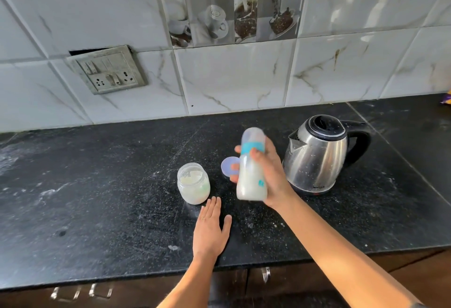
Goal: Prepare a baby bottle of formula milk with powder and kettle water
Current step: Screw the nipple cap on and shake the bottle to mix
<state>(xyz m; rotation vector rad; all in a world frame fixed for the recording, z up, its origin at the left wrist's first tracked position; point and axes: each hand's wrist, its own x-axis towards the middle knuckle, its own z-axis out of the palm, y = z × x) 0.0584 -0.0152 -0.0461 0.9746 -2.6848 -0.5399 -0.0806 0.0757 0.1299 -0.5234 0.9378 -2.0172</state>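
While the left hand [211,228] lay flat and released on the black tabletop [97,198], the right hand's [269,173] fingers [255,154] grasped the milky baby bottle [251,166] above it; powder jar [193,183] left, kettle [317,154] right.

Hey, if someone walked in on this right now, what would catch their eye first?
First, the clear baby bottle with a teal collar, full of white milk, gripped in the right hand above the speckled black stone counter. Just right of it stands the shiny steel kettle with a black handle. To the left sits an open glass jar of white powder, with the left hand flat on the counter near it.
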